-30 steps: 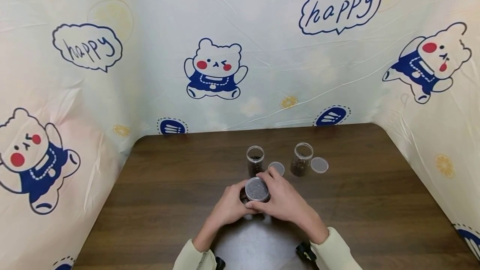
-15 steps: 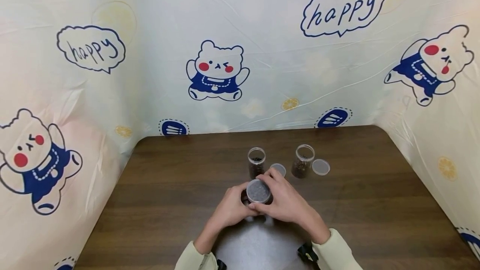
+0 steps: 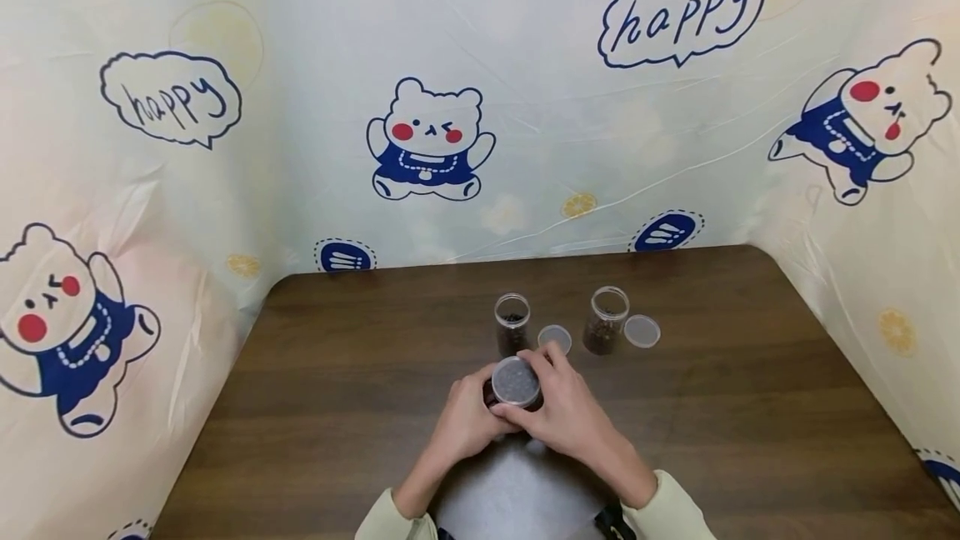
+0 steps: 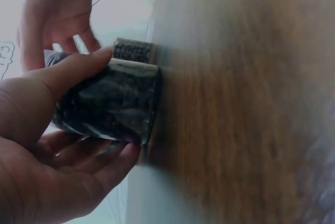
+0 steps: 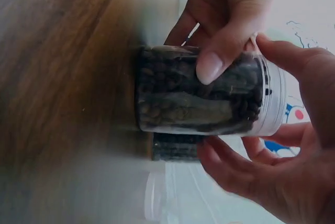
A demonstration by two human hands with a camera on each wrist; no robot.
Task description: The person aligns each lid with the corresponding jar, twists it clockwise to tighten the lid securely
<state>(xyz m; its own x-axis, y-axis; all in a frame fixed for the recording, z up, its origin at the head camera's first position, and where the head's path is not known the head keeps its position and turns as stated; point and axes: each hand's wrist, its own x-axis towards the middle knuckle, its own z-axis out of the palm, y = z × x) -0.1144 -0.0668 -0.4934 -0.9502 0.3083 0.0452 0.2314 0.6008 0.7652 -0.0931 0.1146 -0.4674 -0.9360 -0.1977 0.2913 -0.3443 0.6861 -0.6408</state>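
A clear jar point(image 5: 172, 75) of dark beans, like coffee beans, stands upright close to the front of the table. A translucent lid point(image 3: 515, 381) covers its top. My left hand point(image 3: 467, 417) grips the jar's body, with the thumb lying along its side in the left wrist view. At the top, my right hand point(image 3: 567, 412) holds the lid's rim between thumb and fingers. The right wrist view shows the lid point(image 5: 275, 98) level on the jar's mouth.
Behind the held jar stands an open jar point(image 3: 512, 334) of dark beans. Another open jar point(image 3: 602, 332) is farther right. One loose lid point(image 3: 554, 337) lies between them, a second lid point(image 3: 642, 331) to the right. A printed curtain point(image 3: 315, 165) borders the wooden table point(image 3: 360, 340).
The right hand's fingers have shifted slightly around the lid's rim. Both hands stay on the jar, and the other jars and lids remain in place.
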